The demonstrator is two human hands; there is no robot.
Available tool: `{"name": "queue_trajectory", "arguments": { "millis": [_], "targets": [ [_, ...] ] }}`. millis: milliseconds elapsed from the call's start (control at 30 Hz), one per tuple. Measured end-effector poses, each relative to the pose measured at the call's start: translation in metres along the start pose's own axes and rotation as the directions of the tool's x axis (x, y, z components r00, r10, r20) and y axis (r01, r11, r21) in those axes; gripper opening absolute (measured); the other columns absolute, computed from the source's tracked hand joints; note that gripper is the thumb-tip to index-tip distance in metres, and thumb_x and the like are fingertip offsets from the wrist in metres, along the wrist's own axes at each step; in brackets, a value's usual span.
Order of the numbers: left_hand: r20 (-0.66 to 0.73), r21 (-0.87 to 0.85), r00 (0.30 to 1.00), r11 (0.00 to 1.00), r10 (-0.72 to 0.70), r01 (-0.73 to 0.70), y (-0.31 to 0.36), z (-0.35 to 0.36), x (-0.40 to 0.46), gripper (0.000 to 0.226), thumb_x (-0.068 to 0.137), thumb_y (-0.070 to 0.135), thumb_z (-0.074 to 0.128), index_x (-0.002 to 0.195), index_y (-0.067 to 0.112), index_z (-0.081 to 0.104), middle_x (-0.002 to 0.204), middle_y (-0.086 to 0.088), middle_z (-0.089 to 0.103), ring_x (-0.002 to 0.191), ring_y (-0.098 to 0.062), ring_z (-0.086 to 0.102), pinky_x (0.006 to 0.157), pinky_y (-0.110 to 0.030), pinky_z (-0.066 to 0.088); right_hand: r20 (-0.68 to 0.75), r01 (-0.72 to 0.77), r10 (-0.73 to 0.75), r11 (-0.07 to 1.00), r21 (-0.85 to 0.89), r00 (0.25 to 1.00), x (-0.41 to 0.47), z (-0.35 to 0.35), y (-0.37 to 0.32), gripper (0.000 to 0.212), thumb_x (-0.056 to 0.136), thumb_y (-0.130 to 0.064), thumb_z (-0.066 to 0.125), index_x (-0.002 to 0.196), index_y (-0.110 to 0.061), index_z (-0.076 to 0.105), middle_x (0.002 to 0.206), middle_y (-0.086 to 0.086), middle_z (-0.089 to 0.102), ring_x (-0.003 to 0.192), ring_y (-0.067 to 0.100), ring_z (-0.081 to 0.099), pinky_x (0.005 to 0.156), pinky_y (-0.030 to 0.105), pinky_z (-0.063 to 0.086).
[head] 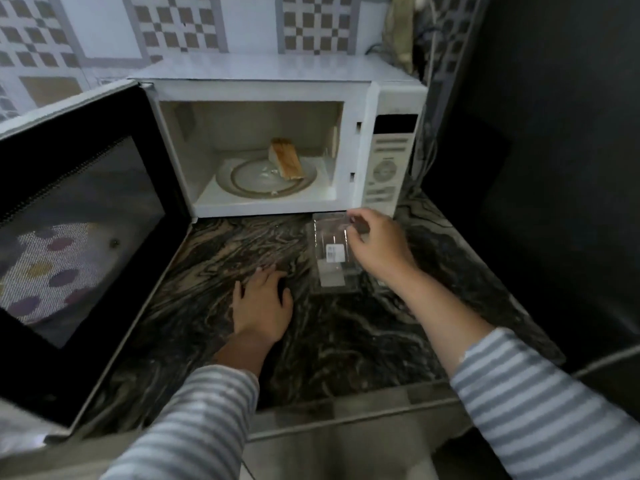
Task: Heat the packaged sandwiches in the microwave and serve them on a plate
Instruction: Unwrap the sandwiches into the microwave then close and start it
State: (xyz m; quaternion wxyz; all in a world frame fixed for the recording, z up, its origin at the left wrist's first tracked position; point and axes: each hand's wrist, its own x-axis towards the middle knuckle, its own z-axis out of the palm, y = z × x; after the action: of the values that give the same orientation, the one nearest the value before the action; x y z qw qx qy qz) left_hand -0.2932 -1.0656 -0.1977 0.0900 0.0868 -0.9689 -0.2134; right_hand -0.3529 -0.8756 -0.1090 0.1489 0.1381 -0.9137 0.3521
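A white microwave (pixel 391 98) stands on the dark marbled counter (pixel 346 341) with its door (pixel 79 237) swung wide open to the left. Inside, one sandwich (pixel 287 158) lies on the right part of the glass turntable plate (pixel 242 174). In front of the microwave's right side lies a clear plastic sandwich package (pixel 332 258) with a white label, and it looks empty. My right hand (pixel 377 240) pinches the package's far right edge. My left hand (pixel 261 303) rests flat on the counter, just left of the package, fingers spread.
A tiled wall rises behind the microwave. A dark surface stands close on the right, and cables hang behind the microwave's right corner. The open door covers the counter's left part. The counter's front edge runs just below my forearms.
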Motion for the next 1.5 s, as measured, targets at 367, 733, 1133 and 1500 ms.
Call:
{"name": "queue_trajectory", "arguments": {
  "millis": [367, 733, 1133, 1500],
  "targets": [
    [-0.077, -0.078, 0.994, 0.994, -0.078, 0.072, 0.059, 0.016, -0.063, 0.044, 0.091, 0.029, 0.049, 0.134, 0.020, 0.043, 0.140, -0.003, 0.049, 0.140, -0.018, 0.029, 0.118, -0.043, 0.012, 0.077, 0.016, 0.008, 0.951, -0.308, 0.997, -0.090, -0.030, 0.077, 0.029, 0.096, -0.017, 0.050, 0.122, -0.014, 0.062, 0.124, 0.002, 0.057, 0.115, 0.023, 0.048, 0.097, 0.036, 0.042],
    [-0.228, 0.160, 0.933, 0.956, 0.277, -0.245, 0.128, 0.038, -0.062, 0.058, 0.085, 0.040, 0.058, 0.137, 0.020, 0.042, 0.146, -0.004, 0.038, 0.136, -0.026, 0.030, 0.114, -0.046, 0.020, 0.070, 0.286, -0.277, 0.925, -0.250, 0.958, -0.074, -0.028, 0.102, 0.010, 0.083, -0.003, 0.064, 0.088, -0.004, 0.073, 0.086, 0.008, 0.068, 0.083, 0.028, 0.058, 0.072, 0.039, 0.053],
    [-0.004, 0.145, 0.949, 0.939, 0.316, -0.312, 0.133, 0.058, -0.028, 0.058, 0.095, 0.053, 0.039, 0.149, 0.042, 0.019, 0.160, 0.003, 0.017, 0.147, -0.017, 0.011, 0.118, -0.048, 0.009, 0.040, 0.444, -0.444, 0.877, -0.186, 0.895, -0.081, -0.025, 0.132, 0.015, 0.087, -0.003, 0.054, 0.092, -0.002, 0.068, 0.087, 0.009, 0.064, 0.081, 0.028, 0.057, 0.074, 0.034, 0.046],
    [0.043, 0.013, 0.972, 0.973, 0.232, -0.232, 0.146, 0.057, -0.035, 0.049, 0.096, 0.051, 0.042, 0.141, 0.056, 0.025, 0.158, 0.005, 0.022, 0.146, -0.015, 0.015, 0.115, -0.049, 0.014, -0.042, 0.387, -0.401, 0.904, -0.183, 0.915, -0.083, -0.027, 0.130, 0.027, 0.091, -0.012, 0.041, 0.088, -0.003, 0.066, 0.088, 0.008, 0.064, 0.083, 0.027, 0.058, 0.075, 0.028, 0.042]
  ]
}}
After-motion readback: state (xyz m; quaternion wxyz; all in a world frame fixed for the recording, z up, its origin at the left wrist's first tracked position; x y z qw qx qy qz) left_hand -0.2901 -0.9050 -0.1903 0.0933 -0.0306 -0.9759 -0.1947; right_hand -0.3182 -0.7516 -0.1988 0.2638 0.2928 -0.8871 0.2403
